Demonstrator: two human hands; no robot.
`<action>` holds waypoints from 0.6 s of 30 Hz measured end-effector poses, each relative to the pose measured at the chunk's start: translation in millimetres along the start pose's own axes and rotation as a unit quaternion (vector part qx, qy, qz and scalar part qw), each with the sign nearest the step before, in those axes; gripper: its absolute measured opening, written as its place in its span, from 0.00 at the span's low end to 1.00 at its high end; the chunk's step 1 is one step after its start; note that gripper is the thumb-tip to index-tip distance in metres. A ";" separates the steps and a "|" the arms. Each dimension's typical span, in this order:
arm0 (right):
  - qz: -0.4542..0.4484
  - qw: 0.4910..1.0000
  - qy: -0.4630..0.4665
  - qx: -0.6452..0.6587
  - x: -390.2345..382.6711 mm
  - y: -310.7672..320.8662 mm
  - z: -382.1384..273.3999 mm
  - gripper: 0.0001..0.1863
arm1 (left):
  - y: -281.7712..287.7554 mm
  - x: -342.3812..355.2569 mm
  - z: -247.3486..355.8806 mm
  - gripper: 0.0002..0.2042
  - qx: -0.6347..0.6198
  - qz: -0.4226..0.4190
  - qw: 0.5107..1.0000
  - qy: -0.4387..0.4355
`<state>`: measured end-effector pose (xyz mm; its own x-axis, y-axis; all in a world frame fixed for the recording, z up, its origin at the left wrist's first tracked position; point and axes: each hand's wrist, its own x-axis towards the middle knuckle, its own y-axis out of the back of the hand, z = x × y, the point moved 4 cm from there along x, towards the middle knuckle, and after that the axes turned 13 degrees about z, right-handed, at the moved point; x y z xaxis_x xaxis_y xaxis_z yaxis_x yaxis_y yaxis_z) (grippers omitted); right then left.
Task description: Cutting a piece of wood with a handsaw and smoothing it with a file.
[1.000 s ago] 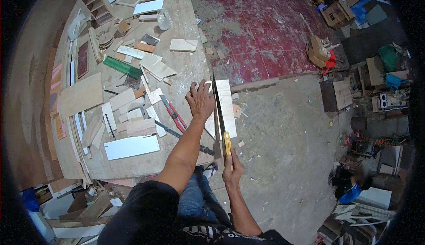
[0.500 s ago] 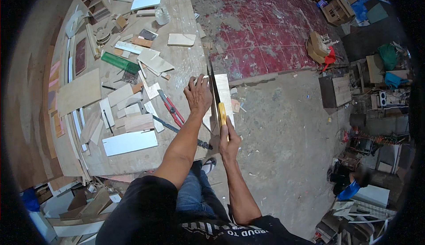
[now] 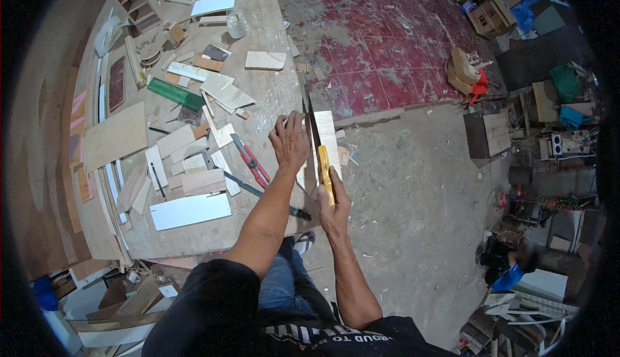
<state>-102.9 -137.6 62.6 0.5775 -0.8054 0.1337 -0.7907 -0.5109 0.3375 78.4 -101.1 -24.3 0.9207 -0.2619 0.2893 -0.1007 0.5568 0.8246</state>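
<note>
My left hand [image 3: 290, 141] presses, fingers bent, on a pale wooden board [image 3: 326, 124] at the workbench's right edge. Just right of it, my right hand [image 3: 334, 205] grips the yellow handle [image 3: 325, 166] of a handsaw, whose long dark blade [image 3: 312, 121] lies lengthwise along the board, pointing away from me. Beside my left hand lie a red cutting tool [image 3: 254, 166] and a long dark bar [image 3: 248, 186]. The underside of my left hand and the blade's cutting edge are hidden.
The workbench [image 3: 258, 234] carries several offcuts, a green plastic piece [image 3: 174, 93], a jar [image 3: 236, 26] and a small wooden rack [image 3: 135, 5]. Right are a concrete floor, red tiles, boxes [image 3: 464, 70] and piled materials. A person in blue and black [image 3: 507, 273] is at lower right.
My right hand and the saw have moved forward along the board since a second ago, with little movement in the last half second. My left hand remains on the board.
</note>
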 end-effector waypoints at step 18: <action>0.008 1.000 -0.005 -0.019 22.0 9.8 -13.0 0.20 | -5.4 4.9 12.5 0.25 0.031 -0.015 0.998 -0.059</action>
<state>-95.3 -156.4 80.9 0.5625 -0.8166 0.1292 -0.7914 -0.4866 0.3701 78.7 -115.2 -21.2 0.8733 -0.3708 0.3159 -0.0999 0.4985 0.8611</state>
